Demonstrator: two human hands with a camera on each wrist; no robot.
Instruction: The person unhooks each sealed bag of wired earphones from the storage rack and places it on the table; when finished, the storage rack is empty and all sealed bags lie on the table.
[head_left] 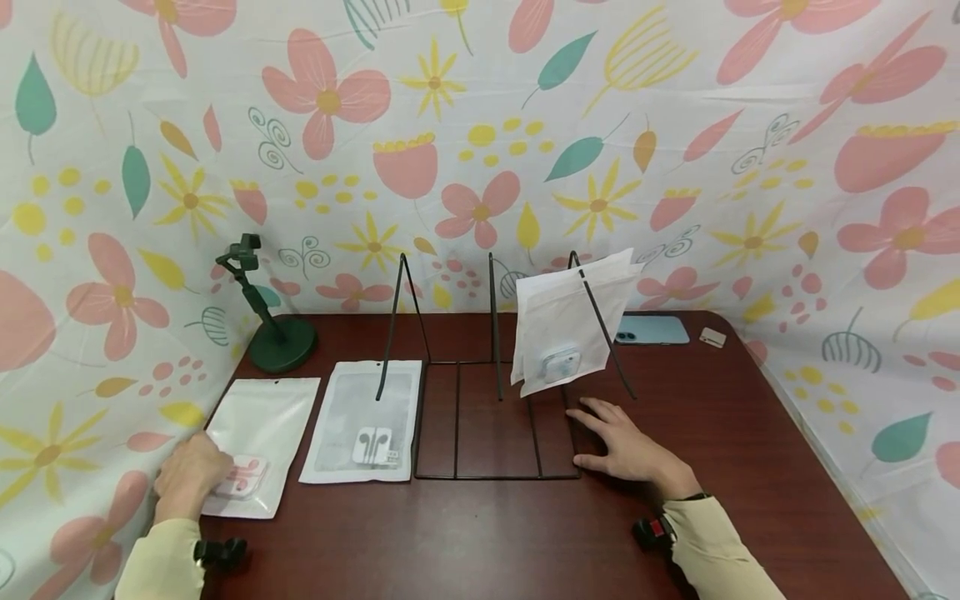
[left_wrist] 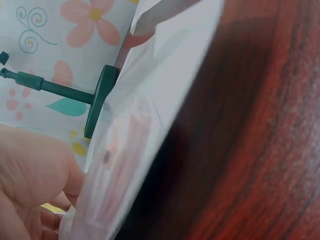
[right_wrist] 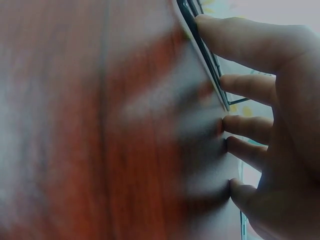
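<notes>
At the far left of the table, my left hand (head_left: 191, 471) pinches the left edge of a white zip pouch (head_left: 270, 421). Through its front show pink earphones in a case (head_left: 243, 477). In the left wrist view the curled fingers (left_wrist: 42, 215) meet the pouch's edge, partly hidden behind it. A second pouch (head_left: 367, 383), with white earphones (head_left: 372, 446), lies between it and a black wire rack (head_left: 495, 477). Spread fingers of my right hand (head_left: 626, 442) rest on the table, thumb and fingertips at the rack's right side. White pouches (head_left: 562, 312) hang on the rack's right hook.
A dark green stand (head_left: 283, 343) with a clamp top rises at the back left. Behind the rack to the right lie a light blue phone (head_left: 652, 330) and a small white object (head_left: 712, 337). Floral cloth (head_left: 480, 125) walls in the brown table (head_left: 480, 542).
</notes>
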